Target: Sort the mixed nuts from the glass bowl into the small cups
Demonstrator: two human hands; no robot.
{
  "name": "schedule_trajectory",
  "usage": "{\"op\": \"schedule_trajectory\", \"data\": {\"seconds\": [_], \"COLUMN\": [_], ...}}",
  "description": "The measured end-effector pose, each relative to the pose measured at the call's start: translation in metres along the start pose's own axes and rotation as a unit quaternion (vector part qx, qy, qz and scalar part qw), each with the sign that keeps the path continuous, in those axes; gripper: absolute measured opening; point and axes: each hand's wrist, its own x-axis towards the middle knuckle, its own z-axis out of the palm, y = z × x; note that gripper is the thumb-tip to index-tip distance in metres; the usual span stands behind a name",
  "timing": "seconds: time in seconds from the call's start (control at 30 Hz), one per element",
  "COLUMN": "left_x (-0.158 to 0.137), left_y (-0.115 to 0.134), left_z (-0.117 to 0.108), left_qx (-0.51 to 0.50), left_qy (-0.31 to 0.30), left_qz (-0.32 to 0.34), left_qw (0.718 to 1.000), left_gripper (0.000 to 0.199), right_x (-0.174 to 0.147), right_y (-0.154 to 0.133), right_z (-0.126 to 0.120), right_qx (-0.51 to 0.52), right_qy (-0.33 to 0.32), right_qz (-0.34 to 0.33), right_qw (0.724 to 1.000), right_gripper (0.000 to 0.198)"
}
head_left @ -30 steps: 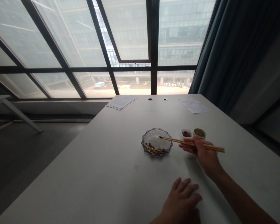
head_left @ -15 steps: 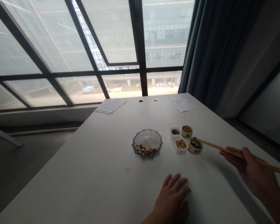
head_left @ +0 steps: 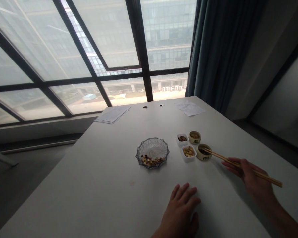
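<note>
Chopsticks (head_left: 219, 156), slim and wooden, slant down to the left from the right hand (head_left: 253, 177), whose grip is closed round them toward their thicker ends. Their tips meet at the mouth of the nearer ceramic bowl (head_left: 204, 158), which has dark food inside; whether they pinch a piece is too small to tell. The left hand (head_left: 181, 206) is palm down at the near side of the bench (head_left: 96, 188), its grip open and the fingers slightly spread.

Just beside that bowl, on its left, stands a white plastic cup (head_left: 188, 159) of pale tan, nut-like pieces. Behind these two are a second white cup (head_left: 182, 144) with reddish-brown bits, and a farther ceramic bowl (head_left: 194, 141) with a black character on its wall. To the left of this cluster, apart from it, sits a scalloped glass dish (head_left: 152, 145), mixed dried pieces (head_left: 152, 161) gathered along its near side. Stacked papers (head_left: 113, 114) lie at the far left corner, loose sheets (head_left: 190, 108) at the far right.
</note>
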Motion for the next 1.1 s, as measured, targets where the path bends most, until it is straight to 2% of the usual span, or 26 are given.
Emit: {"op": "schedule_trajectory", "data": {"seconds": [0.27, 0.43, 0.53, 0.63, 0.7, 0.8, 0.9, 1.1], "left_x": [0.000, 0.000, 0.000, -0.001, -0.001, -0.001, -0.002, -0.003], "left_y": [0.003, 0.004, 0.005, 0.004, 0.004, 0.002, 0.001, -0.002], "left_z": [-0.003, -0.003, -0.002, -0.001, -0.002, -0.002, 0.000, 0.008], "left_qx": [-0.004, -0.016, -0.020, -0.020, -0.023, -0.031, -0.036, -0.030], "left_qy": [-0.004, 0.003, 0.005, 0.007, 0.008, 0.014, 0.019, 0.029], "left_qz": [-0.006, -0.010, -0.009, -0.008, -0.002, 0.008, 0.011, 0.027], "left_qw": [1.000, 1.000, 1.000, 1.000, 1.000, 0.999, 0.999, 0.999], "left_gripper": [0.042, 0.038, 0.035, 0.034, 0.034, 0.033, 0.034, 0.034], "right_x": [-0.004, -0.010, -0.016, -0.023, -0.028, -0.032, -0.033, -0.030], "right_y": [0.001, -0.018, -0.039, -0.054, -0.054, -0.040, -0.017, 0.004], "right_z": [-0.002, 0.010, 0.036, 0.078, 0.110, 0.153, 0.184, 0.215], "right_qx": [0.000, 0.001, -0.013, -0.014, -0.011, 0.002, 0.001, -0.042], "right_qy": [0.002, -0.011, -0.056, -0.131, -0.181, -0.239, -0.286, -0.326], "right_qz": [-0.028, -0.071, -0.085, -0.076, -0.060, -0.031, -0.022, -0.002], "right_qw": [1.000, 0.997, 0.995, 0.988, 0.982, 0.970, 0.958, 0.945], "right_gripper": [0.038, 0.039, 0.039, 0.040, 0.043, 0.049, 0.052, 0.056]}}
